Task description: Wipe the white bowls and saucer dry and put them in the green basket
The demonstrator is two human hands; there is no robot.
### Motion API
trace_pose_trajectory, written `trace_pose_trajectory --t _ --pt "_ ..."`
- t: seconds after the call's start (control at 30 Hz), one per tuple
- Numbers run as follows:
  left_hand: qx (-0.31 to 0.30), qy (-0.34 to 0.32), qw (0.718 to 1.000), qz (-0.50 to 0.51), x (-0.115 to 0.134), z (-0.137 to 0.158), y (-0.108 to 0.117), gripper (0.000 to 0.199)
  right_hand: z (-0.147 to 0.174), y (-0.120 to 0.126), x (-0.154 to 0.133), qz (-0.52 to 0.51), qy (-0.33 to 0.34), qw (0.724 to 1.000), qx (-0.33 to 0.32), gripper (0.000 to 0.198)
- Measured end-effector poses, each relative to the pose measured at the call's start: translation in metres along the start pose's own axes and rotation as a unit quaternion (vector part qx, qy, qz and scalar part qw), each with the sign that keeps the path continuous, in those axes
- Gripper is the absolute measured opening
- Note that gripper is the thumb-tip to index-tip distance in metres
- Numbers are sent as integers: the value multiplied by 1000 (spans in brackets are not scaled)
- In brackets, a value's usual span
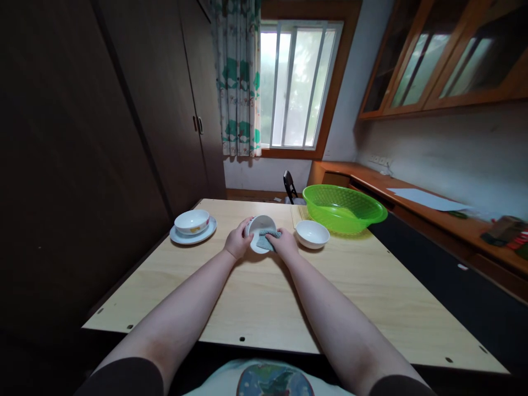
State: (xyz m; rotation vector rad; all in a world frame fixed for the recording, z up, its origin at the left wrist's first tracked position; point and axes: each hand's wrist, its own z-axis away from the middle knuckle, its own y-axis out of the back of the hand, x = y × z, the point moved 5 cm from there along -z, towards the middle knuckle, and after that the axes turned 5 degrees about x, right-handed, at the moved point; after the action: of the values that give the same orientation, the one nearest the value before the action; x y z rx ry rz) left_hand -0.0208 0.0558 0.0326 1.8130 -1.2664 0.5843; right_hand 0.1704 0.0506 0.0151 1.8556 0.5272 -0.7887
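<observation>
Tilted toward me above the middle of the table, a white bowl (256, 224) is gripped at its left side by my left hand (238, 240). My right hand (286, 245) is closed on a grey-green cloth (265, 240), which lies against the bowl's inside at the right. Just right of that hand, a second white bowl (312, 234) sits upright on the table. Over to the left, a patterned white bowl (192, 222) rests on a pale plate (181, 238). The fingertips behind the held bowl are hidden.
A large green plastic basin (344, 209) stands at the table's far right corner, with thin pale sticks (296, 213) beside it. The light wooden table (256, 297) has a dark wardrobe (136, 110) along its left. Behind it stands a folding chair (290, 184).
</observation>
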Motion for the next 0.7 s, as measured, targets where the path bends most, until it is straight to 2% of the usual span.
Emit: trace_pose_trajectory --t 0.2,0.43,0.6,0.7 --pt "-75 -30 996 41 3 0 -5 60 0 15 -3 -19 14 997 75 34" --pt "-45 -59 995 65 5 -1 -3 58 2 20 -6 -45 14 995 89 35" --pt "-9 -36 998 49 0 -2 1 59 2 15 -4 -56 10 996 74 34" --pt "-7 -26 998 49 -1 -3 2 59 2 14 -4 -61 11 995 72 34"
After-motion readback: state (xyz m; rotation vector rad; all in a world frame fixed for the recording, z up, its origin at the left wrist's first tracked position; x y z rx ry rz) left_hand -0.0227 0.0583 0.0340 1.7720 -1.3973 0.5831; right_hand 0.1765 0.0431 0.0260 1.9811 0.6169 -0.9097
